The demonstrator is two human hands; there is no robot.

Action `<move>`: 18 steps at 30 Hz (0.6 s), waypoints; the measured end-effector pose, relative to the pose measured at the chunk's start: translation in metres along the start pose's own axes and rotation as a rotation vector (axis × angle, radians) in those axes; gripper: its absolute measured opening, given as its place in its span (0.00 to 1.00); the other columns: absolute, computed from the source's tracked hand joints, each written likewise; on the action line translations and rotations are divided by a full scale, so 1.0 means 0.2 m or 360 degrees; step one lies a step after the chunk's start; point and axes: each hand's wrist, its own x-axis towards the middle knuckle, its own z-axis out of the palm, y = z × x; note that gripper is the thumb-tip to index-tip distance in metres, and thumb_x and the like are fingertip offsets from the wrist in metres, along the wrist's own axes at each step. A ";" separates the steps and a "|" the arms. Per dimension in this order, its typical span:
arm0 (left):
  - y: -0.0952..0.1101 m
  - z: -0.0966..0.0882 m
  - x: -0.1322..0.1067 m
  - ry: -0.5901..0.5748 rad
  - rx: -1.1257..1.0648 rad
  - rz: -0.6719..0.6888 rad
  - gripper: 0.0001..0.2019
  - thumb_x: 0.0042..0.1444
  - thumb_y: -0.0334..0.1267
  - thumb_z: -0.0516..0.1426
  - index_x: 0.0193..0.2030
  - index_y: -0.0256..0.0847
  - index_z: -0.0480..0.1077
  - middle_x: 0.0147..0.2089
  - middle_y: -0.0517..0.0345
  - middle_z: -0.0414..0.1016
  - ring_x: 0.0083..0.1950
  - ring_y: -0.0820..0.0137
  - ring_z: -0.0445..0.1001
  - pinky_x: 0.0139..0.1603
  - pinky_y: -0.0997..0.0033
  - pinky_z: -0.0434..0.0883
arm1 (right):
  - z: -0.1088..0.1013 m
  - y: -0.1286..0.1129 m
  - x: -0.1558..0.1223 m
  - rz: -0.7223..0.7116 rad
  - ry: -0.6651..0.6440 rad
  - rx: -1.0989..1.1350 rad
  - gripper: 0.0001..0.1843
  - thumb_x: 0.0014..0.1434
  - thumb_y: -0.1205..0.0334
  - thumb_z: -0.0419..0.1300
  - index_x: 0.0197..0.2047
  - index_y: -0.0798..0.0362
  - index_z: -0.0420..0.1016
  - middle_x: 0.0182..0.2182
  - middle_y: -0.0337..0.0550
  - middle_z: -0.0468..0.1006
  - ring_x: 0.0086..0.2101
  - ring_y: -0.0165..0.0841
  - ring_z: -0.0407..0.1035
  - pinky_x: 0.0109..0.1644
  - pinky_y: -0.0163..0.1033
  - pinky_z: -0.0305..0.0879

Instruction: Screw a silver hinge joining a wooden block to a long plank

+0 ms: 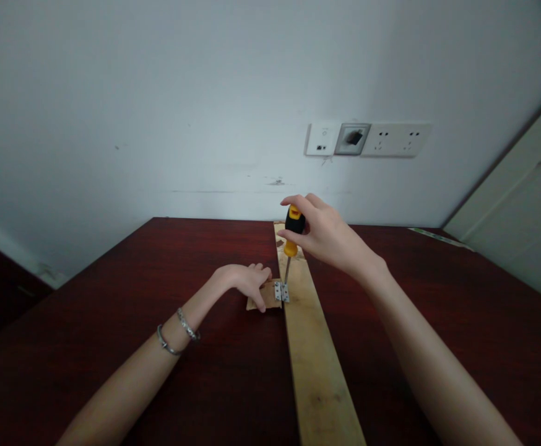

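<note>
My right hand (pixel 326 234) grips a yellow-and-black screwdriver (pixel 294 222) by its handle. The shaft points down, its tip at a small metal hinge (pixel 285 292). One leaf of the hinge lies on a long pale wooden plank (pixel 314 347), the other on a small flat brown piece (pixel 269 296) beside the plank's left edge. Whether that piece is wood or cardboard is unclear. My left hand (pixel 251 282) holds the brown piece, thumb at its near side and fingers across the far side. Screw heads are too small to make out.
The dark red tabletop (pixel 196 384) runs back to a pale wall (pixel 182 111). Switch and socket plates (pixel 395 139) are on the wall at the right. A thin printed strip (pixel 442 238) lies at the table's back right, near a white door panel (pixel 530 186).
</note>
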 end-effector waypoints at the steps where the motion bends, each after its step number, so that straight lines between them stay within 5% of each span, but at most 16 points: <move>1: 0.00 0.00 0.00 -0.0001 -0.0001 -0.0002 0.44 0.36 0.57 0.62 0.59 0.36 0.58 0.61 0.40 0.59 0.60 0.47 0.59 0.52 0.59 0.66 | 0.00 0.00 0.00 -0.0018 -0.0012 0.0044 0.27 0.57 0.58 0.56 0.59 0.52 0.58 0.46 0.51 0.70 0.39 0.39 0.69 0.42 0.43 0.65; 5: -0.02 0.01 0.02 0.0002 0.0014 -0.0007 0.46 0.35 0.59 0.62 0.59 0.36 0.58 0.60 0.40 0.59 0.60 0.48 0.59 0.53 0.58 0.65 | 0.00 -0.01 -0.01 -0.0011 -0.0039 -0.0002 0.30 0.56 0.61 0.54 0.62 0.53 0.54 0.50 0.55 0.67 0.33 0.36 0.68 0.38 0.43 0.65; 10: -0.02 0.01 0.02 -0.0001 0.0020 -0.0014 0.46 0.35 0.59 0.61 0.60 0.36 0.57 0.61 0.41 0.59 0.59 0.48 0.60 0.52 0.58 0.66 | 0.02 0.00 0.00 0.0048 0.0055 -0.0115 0.25 0.56 0.48 0.57 0.53 0.51 0.64 0.44 0.51 0.66 0.32 0.36 0.67 0.35 0.42 0.65; 18: -0.02 0.01 0.02 0.0011 0.0010 0.0009 0.46 0.35 0.59 0.62 0.59 0.37 0.58 0.61 0.40 0.59 0.60 0.47 0.60 0.53 0.57 0.65 | 0.00 0.00 0.00 -0.0060 0.0039 0.0014 0.27 0.57 0.60 0.54 0.60 0.51 0.59 0.46 0.50 0.69 0.36 0.37 0.68 0.39 0.42 0.65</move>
